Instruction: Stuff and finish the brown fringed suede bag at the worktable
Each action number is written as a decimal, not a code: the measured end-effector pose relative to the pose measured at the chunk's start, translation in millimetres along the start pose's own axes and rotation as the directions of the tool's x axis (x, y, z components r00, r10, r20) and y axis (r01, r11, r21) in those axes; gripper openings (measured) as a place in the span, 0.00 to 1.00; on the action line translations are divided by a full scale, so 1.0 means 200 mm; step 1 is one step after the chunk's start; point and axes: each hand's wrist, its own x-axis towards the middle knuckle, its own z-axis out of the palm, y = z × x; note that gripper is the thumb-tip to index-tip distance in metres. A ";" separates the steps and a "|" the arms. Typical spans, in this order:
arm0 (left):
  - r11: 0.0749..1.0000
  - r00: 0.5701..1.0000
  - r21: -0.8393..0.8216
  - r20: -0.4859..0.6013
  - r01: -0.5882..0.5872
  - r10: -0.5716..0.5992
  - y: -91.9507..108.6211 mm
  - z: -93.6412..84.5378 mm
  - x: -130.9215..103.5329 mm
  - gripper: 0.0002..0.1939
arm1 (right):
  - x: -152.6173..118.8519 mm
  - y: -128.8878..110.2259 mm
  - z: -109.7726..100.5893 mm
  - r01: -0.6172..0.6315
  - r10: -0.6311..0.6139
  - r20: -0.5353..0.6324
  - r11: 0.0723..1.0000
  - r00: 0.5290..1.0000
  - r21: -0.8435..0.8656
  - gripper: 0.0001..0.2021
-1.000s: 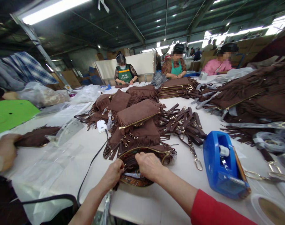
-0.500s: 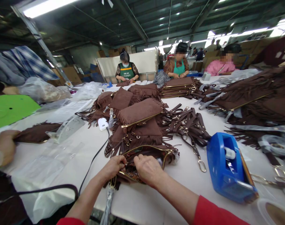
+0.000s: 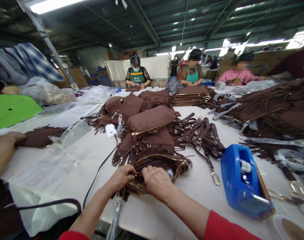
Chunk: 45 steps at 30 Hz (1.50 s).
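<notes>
drawn inward since the earlier frame, the near rim of the bag leaves a narrower mouth, still unzipped, on the table before the pile. left hand pinches the rim; right hand curls at the mouth, fingertips hidden, grip impossible to tell.

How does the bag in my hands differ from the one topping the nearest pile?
The open bag gapes; the top bag looks zipped shut. The left hand and right hand are on the open bag, while the top bag lies untouched. Both are brown with gold zippers.
</notes>
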 end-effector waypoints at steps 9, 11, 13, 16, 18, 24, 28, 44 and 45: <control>0.999 0.999 0.048 0.025 -0.022 0.021 0.02 -0.01 0.00 0.09 | -0.01 0.01 -0.01 0.042 -0.042 0.012 0.999 0.999 0.004 0.09; 0.997 1.000 0.073 0.026 -0.017 0.016 0.04 -0.01 0.00 0.08 | -0.02 0.02 -0.01 0.068 -0.068 0.015 0.998 0.998 0.007 0.09; 0.995 1.000 0.100 0.027 -0.013 0.010 0.05 -0.01 0.01 0.07 | -0.02 0.03 -0.01 0.092 -0.092 0.020 0.996 0.996 0.010 0.09; 0.989 0.999 0.149 0.044 -0.013 0.007 0.07 -0.01 0.01 0.07 | -0.03 0.04 -0.01 0.105 -0.105 0.029 0.994 0.994 0.012 0.09; 0.982 0.997 0.187 0.071 -0.019 0.005 0.08 -0.01 0.01 0.07 | -0.02 0.04 -0.01 0.100 -0.100 0.032 0.995 0.994 0.013 0.10; 0.957 0.988 0.283 0.150 -0.069 0.027 0.13 -0.03 0.00 0.08 | -0.02 0.03 -0.01 0.083 -0.084 0.021 0.996 0.996 0.025 0.10; 0.944 0.986 0.319 0.164 -0.084 0.032 0.17 -0.04 -0.04 0.10 | -0.03 0.04 -0.01 0.076 -0.077 0.010 0.996 0.997 0.039 0.09; 0.971 0.997 -0.234 -0.049 0.049 -0.062 0.23 0.09 -0.13 0.05 | 0.09 0.14 -0.08 -0.074 0.077 -0.015 0.984 0.997 0.164 0.15; 0.956 0.994 -0.286 -0.065 0.063 -0.085 0.23 0.11 -0.13 0.06 | 0.10 0.14 -0.09 -0.077 0.080 -0.006 0.982 0.997 0.172 0.16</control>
